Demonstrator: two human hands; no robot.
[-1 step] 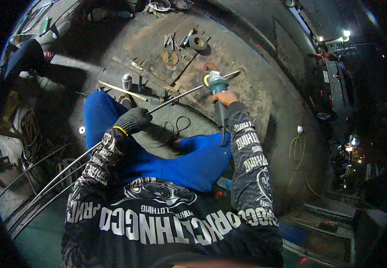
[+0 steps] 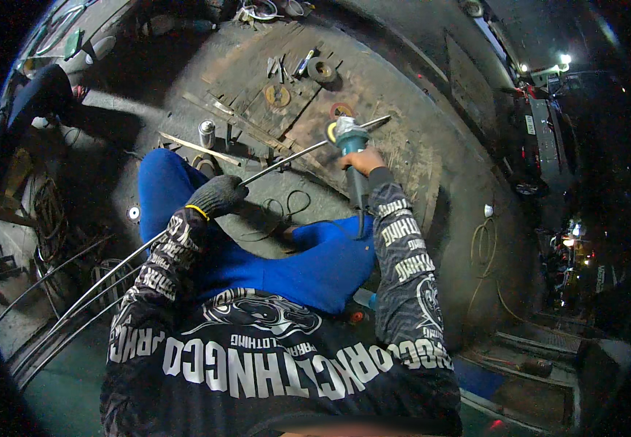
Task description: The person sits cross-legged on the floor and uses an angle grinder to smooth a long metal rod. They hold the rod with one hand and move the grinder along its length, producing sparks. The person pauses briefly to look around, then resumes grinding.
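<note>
My left hand (image 2: 216, 197), in a dark grey knit glove with a yellow cuff, is closed round a long thin metal rod (image 2: 286, 160). The rod runs from the lower left, past my left forearm, to the wooden board ahead. My bare right hand (image 2: 363, 159) grips a teal angle grinder (image 2: 352, 140) by its body. Its yellowish disc (image 2: 331, 132) is at the rod, near the far end; whether they touch I cannot tell. The grinder's cord hangs down toward my right knee.
On the worn wooden board (image 2: 250, 69) lie a tan disc (image 2: 277, 95), a red disc (image 2: 341, 111), a tape roll (image 2: 322, 69) and small metal pieces. A spray can (image 2: 206, 133) stands left. More rods (image 2: 75, 320) lie lower left. Another person's leg (image 2: 38, 95) shows far left.
The grinder and my right hand have shifted slightly left along the rod. My left hand has stayed in place.
</note>
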